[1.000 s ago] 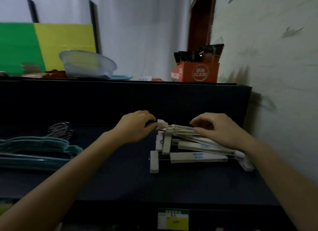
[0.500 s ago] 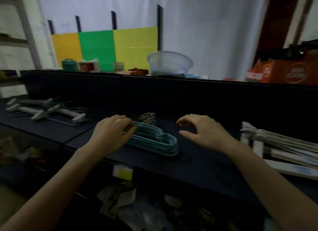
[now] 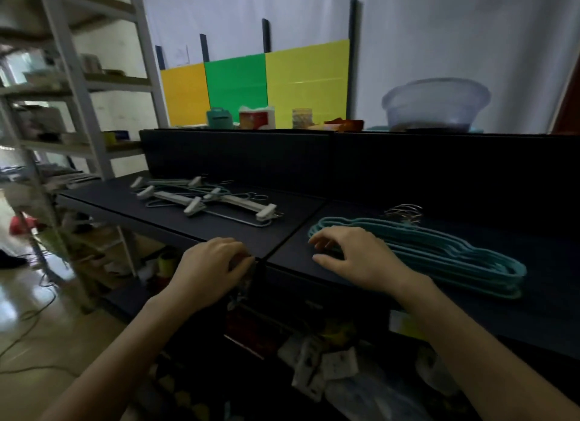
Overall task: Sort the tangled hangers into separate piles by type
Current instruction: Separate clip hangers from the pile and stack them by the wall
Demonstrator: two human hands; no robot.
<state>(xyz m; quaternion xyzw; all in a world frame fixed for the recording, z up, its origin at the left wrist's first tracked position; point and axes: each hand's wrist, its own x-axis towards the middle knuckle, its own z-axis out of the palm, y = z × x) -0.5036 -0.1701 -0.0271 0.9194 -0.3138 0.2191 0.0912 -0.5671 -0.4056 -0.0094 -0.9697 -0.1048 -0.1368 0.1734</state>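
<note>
A stack of teal hangers (image 3: 439, 251) lies on the dark table (image 3: 282, 232) at the right, its metal hooks (image 3: 405, 213) pointing to the back. A tangle of white clip hangers and thin wire hangers (image 3: 207, 200) lies farther left on the table. My right hand (image 3: 354, 257) hovers with fingers apart at the left end of the teal stack, touching or just above it. My left hand (image 3: 210, 270) is at the table's front edge, fingers curled down, with nothing visible in it.
A dark back panel (image 3: 314, 166) rises behind the table. On the ledge above stand a clear plastic basin (image 3: 436, 103), a teal box (image 3: 219, 117), a carton and a jar. A metal shelving rack (image 3: 78, 106) stands at the left. Clutter fills the space below the table.
The view has swung left, away from the pile of wooden clip hangers. Both hands have moved left: the left off the teal stack to the table edge, the right onto the stack's left end.
</note>
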